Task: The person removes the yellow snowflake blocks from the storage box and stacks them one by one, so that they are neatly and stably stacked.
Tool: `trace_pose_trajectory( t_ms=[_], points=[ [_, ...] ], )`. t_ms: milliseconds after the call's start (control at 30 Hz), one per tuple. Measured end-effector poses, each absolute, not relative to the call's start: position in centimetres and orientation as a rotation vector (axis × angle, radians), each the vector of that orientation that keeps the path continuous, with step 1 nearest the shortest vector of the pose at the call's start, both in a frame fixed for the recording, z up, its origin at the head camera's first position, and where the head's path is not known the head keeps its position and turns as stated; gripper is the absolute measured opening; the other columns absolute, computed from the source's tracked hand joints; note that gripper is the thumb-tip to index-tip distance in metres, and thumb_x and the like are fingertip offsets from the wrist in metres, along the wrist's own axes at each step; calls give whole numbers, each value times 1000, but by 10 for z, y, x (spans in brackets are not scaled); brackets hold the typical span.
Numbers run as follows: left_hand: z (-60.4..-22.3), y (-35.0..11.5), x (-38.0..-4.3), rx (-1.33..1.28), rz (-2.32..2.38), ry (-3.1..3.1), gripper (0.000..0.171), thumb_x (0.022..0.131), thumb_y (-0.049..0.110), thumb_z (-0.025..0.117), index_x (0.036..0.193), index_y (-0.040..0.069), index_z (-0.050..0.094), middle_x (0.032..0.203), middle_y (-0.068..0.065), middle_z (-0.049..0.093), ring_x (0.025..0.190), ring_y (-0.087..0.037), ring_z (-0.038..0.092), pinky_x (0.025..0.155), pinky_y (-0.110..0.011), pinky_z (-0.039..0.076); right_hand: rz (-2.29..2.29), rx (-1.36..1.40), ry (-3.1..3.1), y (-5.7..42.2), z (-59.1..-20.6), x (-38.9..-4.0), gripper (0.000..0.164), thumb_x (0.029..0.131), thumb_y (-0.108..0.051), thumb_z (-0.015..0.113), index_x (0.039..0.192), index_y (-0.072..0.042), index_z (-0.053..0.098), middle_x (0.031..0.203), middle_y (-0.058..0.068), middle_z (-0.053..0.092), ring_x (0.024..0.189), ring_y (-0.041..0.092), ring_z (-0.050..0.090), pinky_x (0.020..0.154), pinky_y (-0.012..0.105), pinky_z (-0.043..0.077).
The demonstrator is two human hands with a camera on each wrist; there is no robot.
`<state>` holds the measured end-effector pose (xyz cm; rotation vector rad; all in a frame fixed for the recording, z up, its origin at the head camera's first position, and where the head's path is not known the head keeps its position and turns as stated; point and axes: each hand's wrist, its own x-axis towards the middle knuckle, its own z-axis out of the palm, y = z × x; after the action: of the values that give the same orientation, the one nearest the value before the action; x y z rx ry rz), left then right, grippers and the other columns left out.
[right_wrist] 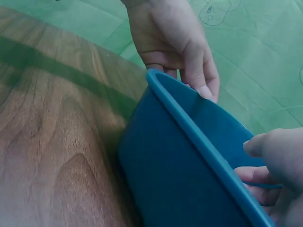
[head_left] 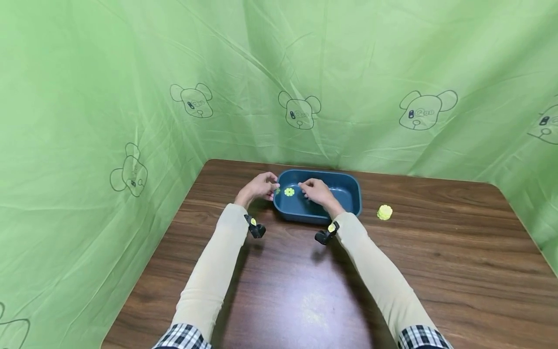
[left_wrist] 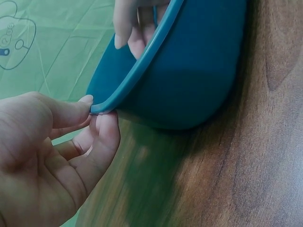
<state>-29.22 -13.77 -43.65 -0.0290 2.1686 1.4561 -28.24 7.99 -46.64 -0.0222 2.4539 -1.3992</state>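
Observation:
A dark blue rectangular basin [head_left: 316, 217] stands near the back of the table. At its left end my left hand [head_left: 263, 185] pinches the rim, thumb on the inner side and fingers beneath the lip, as the left wrist view shows up close. My right hand [head_left: 317, 192] reaches over the near side into the basin, its thumb and loosely bent fingers apart with nothing seen between them. A flat yellow-green flower-shaped piece [head_left: 289, 192] lies inside, between the hands. Beside it, a smaller greenish patch [head_left: 277, 191] shows against the left wall.
Right of the basin, a bright yellow scalloped piece or small stack [head_left: 384, 212] sits on the brown wooden table [head_left: 440, 252]. Green cloth [head_left: 357, 72] with bear drawings hangs behind and along the left side.

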Motion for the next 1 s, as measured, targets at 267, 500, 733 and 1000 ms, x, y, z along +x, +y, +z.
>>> trace_pose_trajectory(
  t_ms=[267,500,733,1000],
  points=[
    [-436,-139,-291,-31,1455,2171,30,98,11,53,126,4,46,95,-20,53,65,-16,55,85,-46,56,-1281,-77,2580,62,-467,-289,33,96,-35,56,113,-8,64,109,11,65,94,21,59,77,31,48],
    [-437,-139,-290,-23,1453,2179,29,98,11,53,125,4,46,90,-17,53,64,-15,55,72,-35,58,-1079,-172,2687,47,-470,-293,31,94,-29,60,116,-7,64,114,11,65,105,26,58,91,38,50],
    [-438,-139,-290,-26,1457,2178,28,98,12,54,124,5,47,85,-12,52,63,-13,55,77,-39,59,-921,-265,2745,42,-475,-296,34,87,-19,69,117,-2,64,114,15,64,107,27,57,95,37,48],
    [-437,-139,-288,-32,1434,2195,30,98,11,53,126,4,46,83,-11,51,65,-14,55,91,-51,53,-734,-253,2794,37,-476,-294,26,84,-22,73,102,-7,62,106,9,59,101,24,52,93,36,46]
  ],
)
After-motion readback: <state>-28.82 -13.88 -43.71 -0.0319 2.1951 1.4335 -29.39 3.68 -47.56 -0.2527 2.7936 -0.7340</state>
